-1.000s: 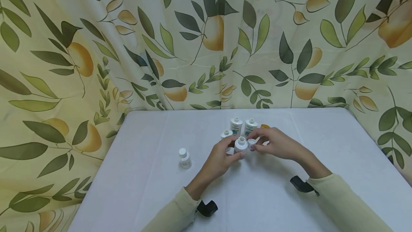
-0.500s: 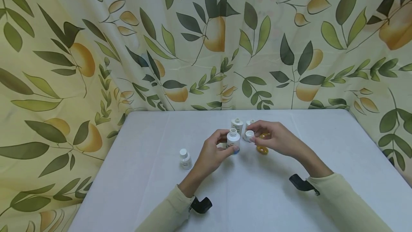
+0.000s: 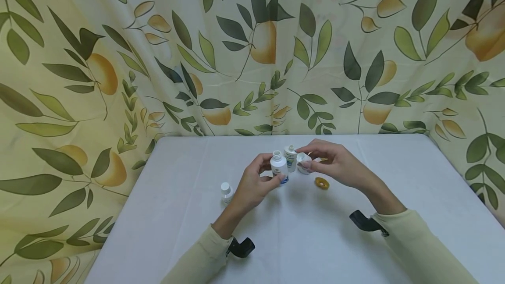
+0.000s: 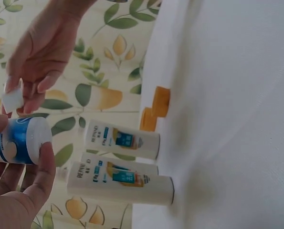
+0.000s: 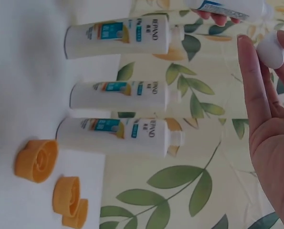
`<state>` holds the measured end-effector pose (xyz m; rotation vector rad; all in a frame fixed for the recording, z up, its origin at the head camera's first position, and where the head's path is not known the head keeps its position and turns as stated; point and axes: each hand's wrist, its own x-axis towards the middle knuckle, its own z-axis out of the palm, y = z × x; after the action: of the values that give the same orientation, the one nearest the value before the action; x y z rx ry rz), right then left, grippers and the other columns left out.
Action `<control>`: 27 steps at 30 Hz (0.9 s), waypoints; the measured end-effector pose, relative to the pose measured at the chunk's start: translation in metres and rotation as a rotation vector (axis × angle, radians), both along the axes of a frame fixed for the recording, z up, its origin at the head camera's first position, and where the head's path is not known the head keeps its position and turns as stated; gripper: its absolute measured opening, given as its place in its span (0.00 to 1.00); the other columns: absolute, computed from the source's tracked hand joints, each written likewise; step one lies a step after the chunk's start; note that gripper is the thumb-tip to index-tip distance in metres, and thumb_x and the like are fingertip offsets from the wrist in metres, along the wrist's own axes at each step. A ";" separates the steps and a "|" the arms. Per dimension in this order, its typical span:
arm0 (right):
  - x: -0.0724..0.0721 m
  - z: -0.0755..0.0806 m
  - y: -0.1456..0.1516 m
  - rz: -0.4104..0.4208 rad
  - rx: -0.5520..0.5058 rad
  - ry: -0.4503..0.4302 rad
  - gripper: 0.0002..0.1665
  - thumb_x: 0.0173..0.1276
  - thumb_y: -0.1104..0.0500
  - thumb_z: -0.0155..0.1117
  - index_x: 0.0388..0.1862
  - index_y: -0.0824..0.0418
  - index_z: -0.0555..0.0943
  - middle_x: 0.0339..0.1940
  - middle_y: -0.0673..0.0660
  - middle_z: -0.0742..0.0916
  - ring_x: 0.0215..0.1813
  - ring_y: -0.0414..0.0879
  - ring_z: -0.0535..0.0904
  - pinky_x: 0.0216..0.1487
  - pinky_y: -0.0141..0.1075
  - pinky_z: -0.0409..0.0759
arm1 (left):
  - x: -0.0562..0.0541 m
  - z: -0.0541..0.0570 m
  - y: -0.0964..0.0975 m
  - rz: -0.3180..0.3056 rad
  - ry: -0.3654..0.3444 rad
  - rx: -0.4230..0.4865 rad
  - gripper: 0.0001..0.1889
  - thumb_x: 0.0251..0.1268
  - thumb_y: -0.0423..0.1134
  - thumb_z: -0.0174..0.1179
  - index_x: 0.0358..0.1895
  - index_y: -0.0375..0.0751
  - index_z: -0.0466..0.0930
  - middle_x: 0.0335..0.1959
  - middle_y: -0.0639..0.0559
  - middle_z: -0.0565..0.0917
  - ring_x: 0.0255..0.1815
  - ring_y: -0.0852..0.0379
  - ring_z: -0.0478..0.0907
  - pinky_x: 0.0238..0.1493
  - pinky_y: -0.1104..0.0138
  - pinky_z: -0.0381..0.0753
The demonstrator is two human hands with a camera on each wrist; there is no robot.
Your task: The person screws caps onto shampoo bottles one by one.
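Fingers of the left hand [image 3: 254, 183]: curled round the body of a white bottle [image 3: 279, 168], spread only as wide as the bottle, thumb on the side nearer the person.
Fingers of the right hand [image 3: 336, 161]: drawn close together, pinching a small white cap [image 4: 13, 99] near the tips.
White bottle: in the left hand, lifted clear of the tabletop [image 3: 307, 240], nearly upright, neck uncovered, a blue band on its label.
White cap: to the right of the bottle's neck, apart from it.
Standing bottles: three taller white ones, the first [image 5: 118, 36], second [image 5: 120, 95] and third [image 5: 115, 136], upright beyond the hands, narrow necks up, labels blue and orange; in the head view the right hand hides part of this group.
Orange ring [image 3: 321, 183]: flat on the tabletop, below the right hand.
Other orange pieces [image 5: 66, 196]: near the ring; whether one or two, I cannot tell.
Small capped bottle [image 3: 226, 191]: upright on the left, well apart from the group, partly behind the left wrist.
Curtain [image 3: 244, 91]: leaf and fruit print, behind the far edge.
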<state>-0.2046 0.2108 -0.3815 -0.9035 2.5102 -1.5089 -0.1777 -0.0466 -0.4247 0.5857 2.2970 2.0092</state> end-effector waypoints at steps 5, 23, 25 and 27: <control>0.000 0.004 -0.004 -0.004 -0.015 0.013 0.21 0.72 0.61 0.68 0.62 0.59 0.81 0.57 0.52 0.82 0.52 0.49 0.83 0.47 0.38 0.88 | -0.001 0.003 -0.003 0.026 0.012 -0.004 0.27 0.63 0.33 0.71 0.65 0.41 0.73 0.59 0.46 0.78 0.55 0.48 0.79 0.50 0.66 0.87; 0.001 0.016 -0.018 -0.097 -0.078 0.039 0.15 0.70 0.61 0.70 0.54 0.59 0.81 0.52 0.54 0.83 0.50 0.46 0.83 0.50 0.32 0.86 | 0.000 0.018 -0.012 0.066 0.070 0.012 0.28 0.62 0.34 0.72 0.64 0.41 0.74 0.55 0.47 0.82 0.54 0.52 0.81 0.49 0.65 0.87; 0.000 0.017 -0.020 -0.102 -0.086 0.054 0.15 0.70 0.62 0.70 0.54 0.59 0.81 0.52 0.54 0.83 0.50 0.45 0.83 0.52 0.31 0.85 | 0.000 0.019 -0.013 0.063 0.070 0.015 0.27 0.62 0.34 0.72 0.64 0.41 0.74 0.56 0.47 0.82 0.54 0.51 0.81 0.49 0.65 0.87; 0.000 0.017 -0.021 -0.102 -0.099 0.070 0.15 0.70 0.63 0.70 0.54 0.60 0.81 0.52 0.55 0.83 0.50 0.44 0.83 0.53 0.30 0.85 | 0.000 0.020 -0.013 0.056 0.067 0.015 0.27 0.62 0.34 0.72 0.65 0.41 0.74 0.56 0.47 0.82 0.54 0.51 0.81 0.50 0.64 0.87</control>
<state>-0.2049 0.1898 -0.3641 -0.8686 2.5879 -1.6741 -0.1775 -0.0591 -0.4050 0.6065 2.3639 2.0637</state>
